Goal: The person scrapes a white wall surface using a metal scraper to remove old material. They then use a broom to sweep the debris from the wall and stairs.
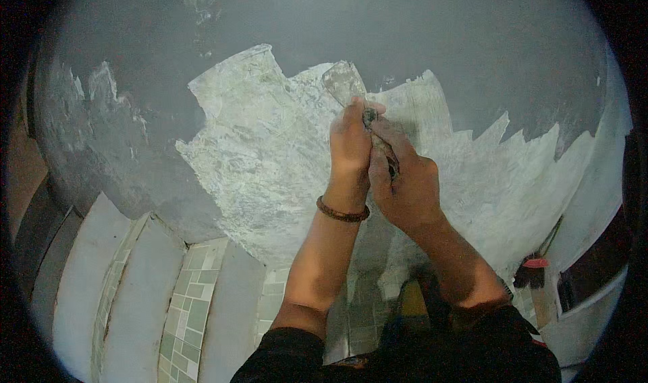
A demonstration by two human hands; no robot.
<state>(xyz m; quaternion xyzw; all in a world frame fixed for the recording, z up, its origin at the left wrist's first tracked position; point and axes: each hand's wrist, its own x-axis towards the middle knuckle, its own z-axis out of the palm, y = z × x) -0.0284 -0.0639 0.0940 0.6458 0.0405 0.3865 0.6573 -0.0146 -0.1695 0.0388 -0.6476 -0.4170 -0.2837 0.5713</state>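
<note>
A scraper with a flat, whitish-crusted blade (344,82) lies against the wall, its edge at the upper border of a pale stripped patch (263,145). My right hand (412,173) is wrapped around the scraper's worn handle (382,147). Close beside it, my left hand (352,135) grips the tool where blade and handle meet, fingers towards the blade. A brown bracelet circles my left wrist. Dark grey paint (405,23) borders the patch with a jagged edge above and on both sides. The fingers hide part of the handle.
Stairs with plain pale faces (147,276) and tiled faces (190,302) run along the lower left. At the lower right are a pink object (535,263), too small to name, and a pale frame (590,292) around a dark opening. White scuffs (104,82) mark the grey paint at left.
</note>
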